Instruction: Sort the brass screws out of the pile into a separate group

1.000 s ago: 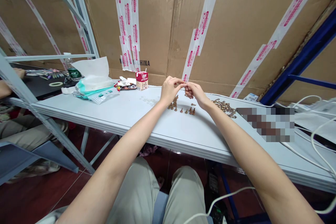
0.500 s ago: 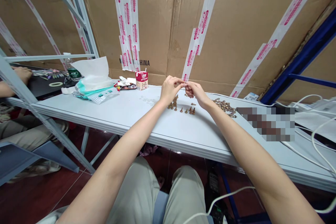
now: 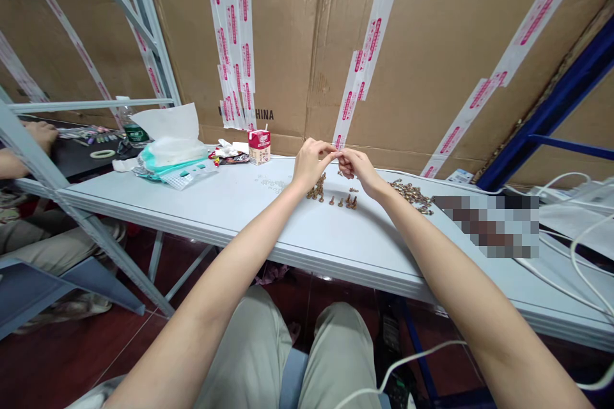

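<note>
Your hands have hardly moved since the earlier frame; only the co-worker's hand point(image 3: 43, 135) at far left shows more. Your left hand point(image 3: 311, 163) and right hand point(image 3: 359, 169) are raised above the worktop point(image 3: 230, 223), narrowly pinched, with the fingertips point(image 3: 336, 153) meeting; whatever they hold is too small to tell. Screws lie beneath them: one cluster point(image 3: 316, 188), too tight to count, and a row point(image 3: 342, 202) of four standing, with one lying just behind. One heap point(image 3: 410, 196) to the right cannot be counted. Risk: these pieces sit loose, so a dropped piece or a brushed wrist could topple the row into the cluster. One carton point(image 3: 259, 147) and one plastic bag point(image 3: 173, 153) sit well left; a scatter of pale parts point(image 3: 273, 184) lies nearer.
</note>
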The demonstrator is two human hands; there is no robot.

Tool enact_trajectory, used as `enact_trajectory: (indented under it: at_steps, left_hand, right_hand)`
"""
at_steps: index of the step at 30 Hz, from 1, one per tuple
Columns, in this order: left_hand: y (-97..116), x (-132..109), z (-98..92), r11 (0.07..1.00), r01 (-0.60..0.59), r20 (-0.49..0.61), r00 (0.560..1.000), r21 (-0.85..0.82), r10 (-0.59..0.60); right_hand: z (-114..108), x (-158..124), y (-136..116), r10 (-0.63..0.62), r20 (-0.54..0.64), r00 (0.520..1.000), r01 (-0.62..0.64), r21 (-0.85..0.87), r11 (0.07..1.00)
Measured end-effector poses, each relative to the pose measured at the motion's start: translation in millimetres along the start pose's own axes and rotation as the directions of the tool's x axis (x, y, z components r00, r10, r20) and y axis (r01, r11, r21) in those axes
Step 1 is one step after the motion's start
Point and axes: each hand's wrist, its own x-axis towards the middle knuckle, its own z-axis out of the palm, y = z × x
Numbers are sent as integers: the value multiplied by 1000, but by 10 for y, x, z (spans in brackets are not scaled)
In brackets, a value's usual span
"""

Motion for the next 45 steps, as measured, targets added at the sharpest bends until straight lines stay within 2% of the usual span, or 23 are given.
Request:
enact_trajectory:
  at_steps: [11, 17, 21, 24, 28, 30, 35, 39, 41, 45]
  left_hand:
    - [8, -1, -6, 1000, -3, 21, 1000, 24, 3]
    - [26, -10, -15, 998, 8, 93, 996, 62, -14]
    - [-12, -17, -30, 990, 64, 101, 992, 129, -77]
    - [-84, -14, -56, 960, 140, 129, 976, 243, -175]
    - [-199, -4, -111, 878, 219, 203, 923, 425, -328]
    - [-255, 5, -146, 835, 249, 239, 883, 491, -404]
    - [-371, 43, -265, 735, 337, 307, 747, 589, -589]
    - [-414, 59, -362, 715, 362, 376, 661, 598, -650]
    - [-422, 57, -387, 696, 364, 374, 643, 619, -669]
    - [-445, 49, -387, 654, 312, 352, 645, 689, -678]
  right_hand:
    - [-10, 2, 16, -7, 11, 1000, 7, -1, 1000]
    - [-44, 1, -11, 66, 8, 998, -65, -74, 995]
    - [-186, -5, 27, 75, -18, 997, -77, -275, 958]
    - [-349, -18, 96, 115, -14, 993, -104, -558, 824]
    - [-563, -36, 204, 247, 9, 969, -136, -818, 560]
    - [-648, -38, 254, 303, 18, 953, -139, -862, 488]
    - [-797, -19, 383, 405, 25, 914, -178, -873, 454]
    - [-864, -1, 479, 483, 27, 875, -203, -886, 416]
    - [-885, 2, 504, 501, 31, 865, -192, -901, 388]
    - [-891, -6, 484, 516, 20, 857, -164, -937, 309]
